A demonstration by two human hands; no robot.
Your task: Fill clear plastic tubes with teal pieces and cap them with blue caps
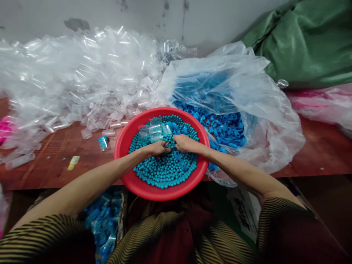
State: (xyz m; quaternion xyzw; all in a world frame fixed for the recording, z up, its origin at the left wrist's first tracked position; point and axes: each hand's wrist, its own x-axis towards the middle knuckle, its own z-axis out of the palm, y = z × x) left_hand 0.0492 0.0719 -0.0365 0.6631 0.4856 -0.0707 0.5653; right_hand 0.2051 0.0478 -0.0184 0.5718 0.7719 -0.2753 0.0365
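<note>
A red basin (125,172) holds a bed of small teal beads (159,174). My left hand (158,148) is over the middle of the beads, its fingers closed around a small shiny piece I cannot make out. Close beside it, my right hand (184,143) is closed with the fingertips pointing toward the left hand; what it holds, if anything, is hidden. Clear plastic tubes (156,132) lie on the beads behind my left hand. Several blue plastic pieces (177,128) rest behind my right hand, and more lie in front of it.
Clear plastic containers (82,80) are heaped at the back left. A clear plastic bag (275,124) spills blue caps (228,128) right of the basin. On the red-brown table (90,161) stands a bead-filled container (103,143). Below the table edge is a box of blue pieces (103,220).
</note>
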